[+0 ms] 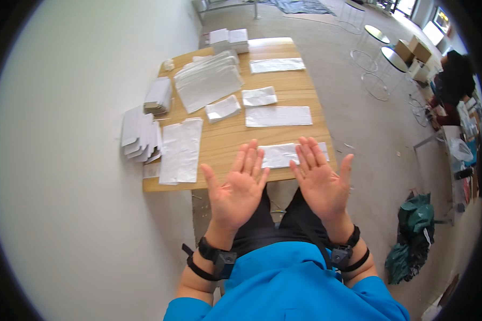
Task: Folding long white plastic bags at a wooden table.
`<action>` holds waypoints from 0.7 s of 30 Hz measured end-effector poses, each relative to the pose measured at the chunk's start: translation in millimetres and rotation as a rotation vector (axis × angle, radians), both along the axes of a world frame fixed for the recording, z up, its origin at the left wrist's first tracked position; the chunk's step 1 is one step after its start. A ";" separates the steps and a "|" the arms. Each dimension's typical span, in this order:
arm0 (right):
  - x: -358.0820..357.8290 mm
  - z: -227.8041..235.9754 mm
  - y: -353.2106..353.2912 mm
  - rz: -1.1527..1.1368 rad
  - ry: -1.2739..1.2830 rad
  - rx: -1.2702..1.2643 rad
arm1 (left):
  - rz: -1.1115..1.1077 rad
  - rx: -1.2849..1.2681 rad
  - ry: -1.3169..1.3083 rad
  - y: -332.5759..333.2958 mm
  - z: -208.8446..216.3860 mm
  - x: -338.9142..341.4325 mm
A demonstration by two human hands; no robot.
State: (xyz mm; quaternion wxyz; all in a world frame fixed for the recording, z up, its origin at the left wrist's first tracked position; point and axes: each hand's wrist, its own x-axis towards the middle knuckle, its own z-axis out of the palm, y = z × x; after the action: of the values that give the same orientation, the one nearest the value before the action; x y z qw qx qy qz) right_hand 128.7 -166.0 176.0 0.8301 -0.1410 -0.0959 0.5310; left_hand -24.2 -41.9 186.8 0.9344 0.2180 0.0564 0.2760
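Both palms face up over the near edge of a wooden table (225, 152). My left hand (234, 193) has its fingers stretched out and holds nothing. Likewise bare, my right hand (323, 188) is spread, its fingertips overlapping the view of a folded white sheet (277, 156). Whether the sheets are paper or thin cloth I cannot tell. Farther back lie a long white strip (278, 116) and two small folded white pieces, one (260, 97) beside the other (223, 109). A large white sheet (181, 150) lies left of my left hand.
Overlapping white sheets (206, 80) cover the table's far left. Flat white cartons (140, 134) stack along its left edge by the wall (80, 134). White boxes (229, 40) stand at the back. Right are round stools (393, 59), a dark green bag (412, 230) and a seated person (452, 80).
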 end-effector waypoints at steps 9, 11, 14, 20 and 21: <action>-18.8 14.9 -5.7 -0.042 -0.139 0.051 | -0.044 -0.038 -0.128 -16.2 7.5 -12.8; -18.0 16.8 -4.3 -0.049 -0.275 0.024 | -0.038 0.116 -0.061 -14.9 4.0 -14.9; -9.0 23.9 -10.2 -0.079 -0.439 -0.013 | 0.172 0.677 0.301 -6.7 6.4 -35.5; 45.4 7.2 -54.6 -0.187 -0.583 -0.114 | 0.357 0.631 0.470 29.5 -9.1 -105.8; 50.1 4.2 -60.9 -0.322 -0.614 -0.235 | 0.450 0.576 0.497 31.5 -11.6 -114.9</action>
State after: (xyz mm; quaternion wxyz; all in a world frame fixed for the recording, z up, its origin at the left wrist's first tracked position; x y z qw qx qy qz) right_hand 178.8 -226.9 180.2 0.8137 -0.4015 -0.2554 0.3340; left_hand -139.2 -10.4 175.1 0.7102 0.5117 0.2462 0.4162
